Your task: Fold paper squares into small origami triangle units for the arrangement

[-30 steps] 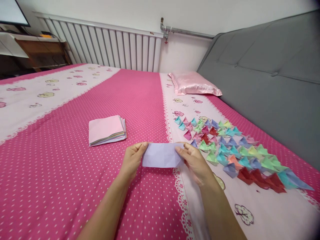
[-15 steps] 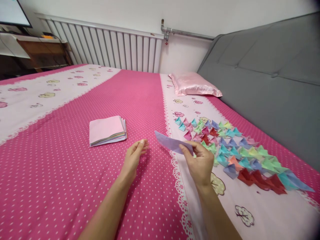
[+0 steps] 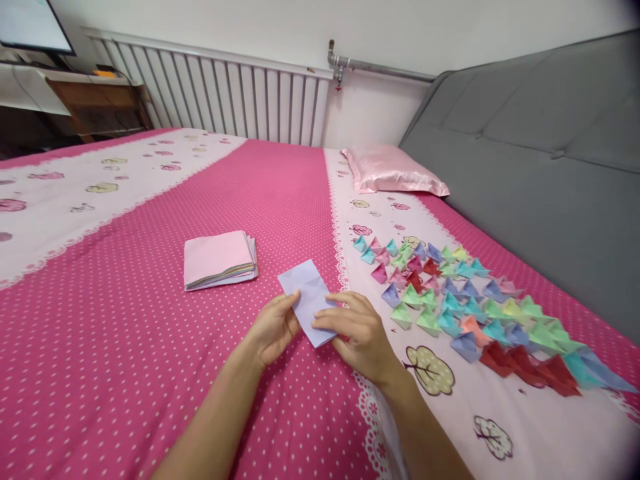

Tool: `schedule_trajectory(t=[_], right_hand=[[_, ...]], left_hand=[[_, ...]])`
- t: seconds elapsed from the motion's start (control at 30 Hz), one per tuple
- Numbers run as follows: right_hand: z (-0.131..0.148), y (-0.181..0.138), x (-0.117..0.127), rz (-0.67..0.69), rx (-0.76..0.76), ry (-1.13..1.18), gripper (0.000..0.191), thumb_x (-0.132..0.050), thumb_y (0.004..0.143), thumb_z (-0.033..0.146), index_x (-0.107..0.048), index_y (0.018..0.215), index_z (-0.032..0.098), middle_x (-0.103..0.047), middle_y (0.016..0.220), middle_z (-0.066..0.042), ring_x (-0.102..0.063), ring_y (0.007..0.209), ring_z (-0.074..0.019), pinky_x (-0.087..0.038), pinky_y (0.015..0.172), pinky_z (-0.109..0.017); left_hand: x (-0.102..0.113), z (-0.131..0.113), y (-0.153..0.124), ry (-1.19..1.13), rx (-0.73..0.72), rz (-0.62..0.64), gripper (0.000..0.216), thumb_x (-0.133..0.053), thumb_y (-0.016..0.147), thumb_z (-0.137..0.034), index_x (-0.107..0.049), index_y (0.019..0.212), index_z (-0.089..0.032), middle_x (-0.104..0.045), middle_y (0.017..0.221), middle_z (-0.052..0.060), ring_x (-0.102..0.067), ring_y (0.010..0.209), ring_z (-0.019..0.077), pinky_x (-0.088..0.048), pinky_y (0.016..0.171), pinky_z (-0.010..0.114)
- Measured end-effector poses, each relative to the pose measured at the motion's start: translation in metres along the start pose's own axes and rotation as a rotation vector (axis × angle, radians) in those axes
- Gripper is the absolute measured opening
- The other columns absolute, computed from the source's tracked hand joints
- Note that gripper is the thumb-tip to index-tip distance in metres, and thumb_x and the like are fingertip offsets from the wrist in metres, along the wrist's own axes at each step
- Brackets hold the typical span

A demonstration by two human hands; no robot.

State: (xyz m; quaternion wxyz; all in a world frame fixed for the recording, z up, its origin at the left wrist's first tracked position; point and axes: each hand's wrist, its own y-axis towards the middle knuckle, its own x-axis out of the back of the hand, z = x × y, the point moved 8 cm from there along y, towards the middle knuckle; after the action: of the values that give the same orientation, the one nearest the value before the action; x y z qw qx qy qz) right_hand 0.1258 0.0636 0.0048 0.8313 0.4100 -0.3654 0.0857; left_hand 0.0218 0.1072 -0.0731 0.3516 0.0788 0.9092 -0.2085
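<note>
A lavender sheet of origami paper (image 3: 307, 293), folded into a narrow rectangle, is held between both hands above the bed. My left hand (image 3: 274, 327) pinches its left edge, thumb on top and fingers beneath. On the other side my right hand (image 3: 357, 333) grips it, fingertips lying over its right edge and the thumb hidden underneath. Left of the hands rests a stack of square coloured paper (image 3: 217, 260), pink on top. To the right, several rows of small folded paper boats (image 3: 450, 303) in blue, green, red, pink and other colours stand on the bedspread.
A pink polka-dot bedspread (image 3: 125, 347) with printed white bands covers the bed. A shiny pink pillow (image 3: 393, 170) lies against the grey padded headboard (image 3: 530, 127). Behind are a white radiator (image 3: 215, 93) and a pipe; a desk (image 3: 95, 100) with a monitor (image 3: 35, 27) stands far left.
My right hand has brought the lavender paper left and turned its flat face up. My left hand, empty before, now holds its left edge. The view has shifted slightly.
</note>
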Motion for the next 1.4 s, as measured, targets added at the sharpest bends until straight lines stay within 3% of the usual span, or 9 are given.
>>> schedule_trajectory(t=[0.13, 0.33, 0.43, 0.63, 0.8, 0.93, 1.13, 1.3, 1.4], right_hand=[[-0.009, -0.001, 0.007, 0.013, -0.061, 0.021, 0.041, -0.05, 0.067, -0.002, -0.063, 0.095, 0.025, -0.065, 0.096, 0.002, -0.047, 0.106, -0.0202, -0.037, 0.087, -0.039], [-0.018, -0.001, 0.012, -0.016, -0.133, 0.073, 0.022, -0.057, 0.073, 0.014, -0.064, 0.091, 0.025, -0.067, 0.086, -0.001, -0.052, 0.094, -0.0202, -0.039, 0.083, -0.037], [-0.02, -0.001, 0.012, -0.037, -0.183, 0.075, 0.022, -0.059, 0.073, 0.017, -0.064, 0.092, 0.027, -0.066, 0.082, 0.0, -0.053, 0.088, -0.0195, -0.038, 0.082, -0.037], [-0.031, -0.006, 0.016, -0.144, -0.411, -0.009, 0.011, -0.061, 0.072, 0.027, -0.063, 0.08, 0.021, -0.061, 0.078, -0.004, -0.053, 0.08, -0.0201, -0.041, 0.074, -0.035], [-0.04, -0.013, 0.014, -0.189, -0.52, 0.055, 0.027, -0.061, 0.071, 0.031, -0.057, 0.095, 0.02, -0.061, 0.08, -0.004, -0.055, 0.08, -0.0211, -0.042, 0.074, -0.035], [-0.043, -0.015, 0.011, -0.192, -0.558, 0.082, 0.041, -0.063, 0.07, 0.031, -0.052, 0.108, 0.02, -0.061, 0.085, -0.005, -0.056, 0.083, -0.0217, -0.042, 0.079, -0.037], [-0.043, -0.014, 0.017, -0.221, -0.583, 0.042, 0.042, -0.062, 0.068, 0.029, -0.052, 0.109, 0.021, -0.06, 0.074, -0.001, -0.056, 0.078, -0.0195, -0.042, 0.079, -0.037], [-0.041, -0.012, 0.024, -0.286, -0.565, 0.114, 0.053, -0.063, 0.064, 0.025, -0.049, 0.115, 0.021, -0.055, 0.104, -0.008, -0.053, 0.091, -0.0204, -0.042, 0.083, -0.038], [-0.039, -0.01, 0.017, -0.193, -0.565, 0.241, 0.057, -0.065, 0.063, 0.025, -0.047, 0.117, 0.022, -0.055, 0.109, -0.008, -0.053, 0.094, -0.0205, -0.041, 0.084, -0.037]], left_hand=[[-0.001, 0.005, -0.001, 0.07, 0.042, 0.028, 0.021, -0.048, 0.079, -0.016, -0.058, 0.095, -0.006, -0.066, 0.088, 0.012, -0.063, 0.074, 0.017, -0.05, 0.072, 0.028], [-0.006, 0.014, -0.005, 0.13, 0.132, 0.06, 0.023, -0.051, 0.077, -0.014, -0.059, 0.097, -0.006, -0.067, 0.083, 0.011, -0.063, 0.068, 0.0157, -0.05, 0.068, 0.026], [-0.009, 0.013, -0.006, 0.145, 0.125, 0.071, 0.022, -0.049, 0.078, -0.014, -0.06, 0.096, -0.005, -0.067, 0.085, 0.011, -0.062, 0.066, 0.0136, -0.049, 0.068, 0.024], [-0.025, 0.012, -0.012, 0.077, 0.087, 0.299, 0.04, -0.041, 0.082, -0.038, -0.054, 0.11, -0.012, -0.055, 0.116, 0.012, -0.052, 0.104, 0.0216, -0.038, 0.093, 0.037], [-0.033, 0.01, -0.017, 0.295, -0.033, 0.395, 0.036, -0.057, 0.075, -0.026, -0.056, 0.109, -0.015, -0.055, 0.116, 0.01, -0.048, 0.109, 0.0207, -0.03, 0.098, 0.034], [-0.036, 0.01, -0.016, 0.406, -0.08, 0.389, 0.034, -0.054, 0.077, -0.027, -0.057, 0.109, -0.015, -0.055, 0.116, 0.011, -0.048, 0.109, 0.0204, -0.028, 0.099, 0.033], [-0.032, 0.014, -0.013, 0.471, -0.047, 0.391, 0.036, -0.052, 0.078, -0.031, -0.058, 0.108, -0.013, -0.057, 0.113, 0.012, -0.051, 0.105, 0.0204, -0.03, 0.097, 0.033], [-0.028, 0.018, -0.015, 0.595, -0.014, 0.406, 0.03, -0.051, 0.078, -0.031, -0.062, 0.1, -0.013, -0.063, 0.101, 0.01, -0.054, 0.096, 0.0196, -0.035, 0.09, 0.032], [-0.035, 0.028, -0.023, 0.642, 0.091, 0.526, 0.028, -0.051, 0.077, -0.03, -0.065, 0.093, -0.012, -0.064, 0.094, 0.01, -0.057, 0.088, 0.0194, -0.038, 0.086, 0.032]])
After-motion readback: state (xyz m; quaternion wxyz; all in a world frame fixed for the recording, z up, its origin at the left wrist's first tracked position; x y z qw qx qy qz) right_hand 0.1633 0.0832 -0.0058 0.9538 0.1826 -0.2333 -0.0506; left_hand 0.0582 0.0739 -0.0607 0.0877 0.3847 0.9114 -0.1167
